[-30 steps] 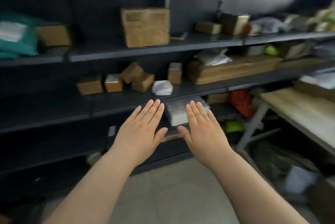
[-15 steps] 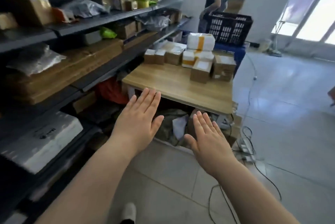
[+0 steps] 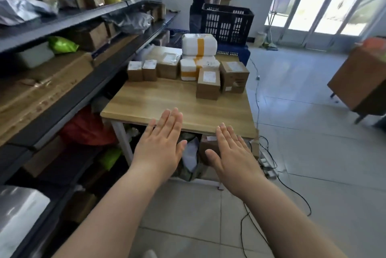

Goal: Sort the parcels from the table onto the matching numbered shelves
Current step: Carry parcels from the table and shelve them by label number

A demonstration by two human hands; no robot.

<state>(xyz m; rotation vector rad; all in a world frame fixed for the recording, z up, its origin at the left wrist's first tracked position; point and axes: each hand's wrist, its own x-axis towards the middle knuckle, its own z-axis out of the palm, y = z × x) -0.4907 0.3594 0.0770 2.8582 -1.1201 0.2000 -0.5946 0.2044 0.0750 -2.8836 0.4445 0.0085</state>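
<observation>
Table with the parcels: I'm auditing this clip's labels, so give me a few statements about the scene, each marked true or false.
1. The left hand and the right hand are both empty, fingers straight. True.
2. A white parcel with yellow tape tops the stack at the far end of the table. True.
3. The black crate stands on the table. False: it stands beyond the table, on a blue base.
4. The shelves run along the right side of the table. False: they run along its left side.
</observation>
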